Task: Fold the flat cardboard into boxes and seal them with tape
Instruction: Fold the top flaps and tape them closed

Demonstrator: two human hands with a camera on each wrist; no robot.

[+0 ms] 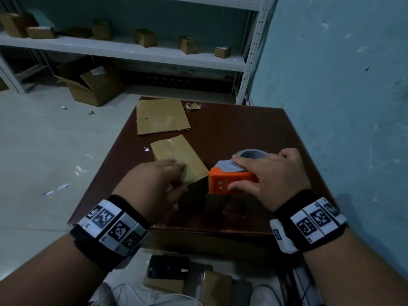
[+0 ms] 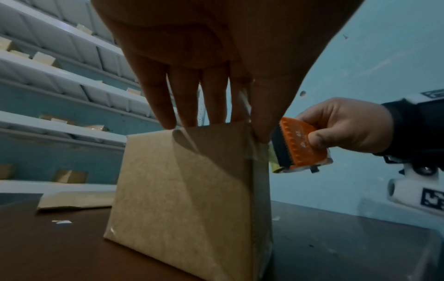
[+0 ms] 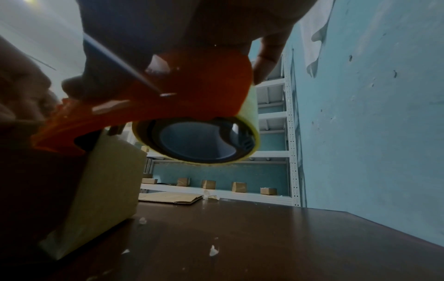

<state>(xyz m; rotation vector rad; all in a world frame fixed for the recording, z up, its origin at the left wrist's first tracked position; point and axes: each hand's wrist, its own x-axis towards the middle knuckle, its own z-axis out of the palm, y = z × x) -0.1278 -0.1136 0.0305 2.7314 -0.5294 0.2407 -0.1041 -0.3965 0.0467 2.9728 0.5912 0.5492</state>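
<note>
brown cardboard box (image 1: 176,155) | folded, upright on table | top seam apparently taped | flat cardboard (image 1: 162,115) behind

Storeroom: metal shelving (image 1: 132,51) holding small cardboard boxes (image 1: 188,44), bare floor.

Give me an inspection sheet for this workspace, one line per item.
Surface: dark brown table, with small white scraps.
Job's things: folded box standing on the table; flat cardboard behind it; orange tape dispenser at the box's near edge.
Clutter: crumpled tape bit; phone below the table edge.
Grip: left hand steadies the box top; right hand holds the dispenser.
Cables: white cable below the table.
Surroundings: shelf with small boxes; blue wall.
</note>
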